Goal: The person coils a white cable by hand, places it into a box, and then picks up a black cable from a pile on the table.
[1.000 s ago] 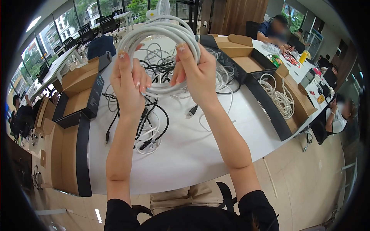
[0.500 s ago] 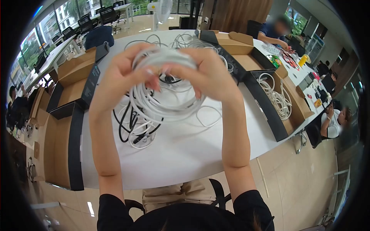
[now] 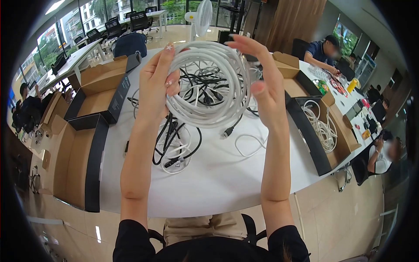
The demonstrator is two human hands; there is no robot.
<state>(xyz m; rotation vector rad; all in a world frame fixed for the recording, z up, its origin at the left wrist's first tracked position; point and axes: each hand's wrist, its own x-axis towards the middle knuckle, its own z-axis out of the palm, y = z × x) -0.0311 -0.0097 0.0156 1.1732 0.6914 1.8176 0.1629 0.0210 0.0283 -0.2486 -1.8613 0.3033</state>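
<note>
A thick coil of white cable [image 3: 196, 114] is held up above the white table [image 3: 218, 183]. My left hand [image 3: 157, 85] grips its left side, with the thumb and fingers closed round the strands. On the coil's right side, my right hand [image 3: 266, 83] has its fingers spread and apart, close beside the strands. Behind and below the coil lies a tangle of black and white cables [image 3: 174, 148]. A thin white cable [image 3: 244, 153] loops on the table to the right of it.
Open black boxes with brown insides stand at the left [image 3: 78, 161] and right [image 3: 310, 139]; the right one holds a white cable bundle [image 3: 321, 126]. A co-worker [image 3: 323, 54] sits at the back right, another person [image 3: 382, 153] further right. A fan [image 3: 203, 17] stands behind.
The coil has turned to face me more and come upright. My right hand has opened and moved right, off the coil. My left hand keeps its hold. The view has shifted slightly.
</note>
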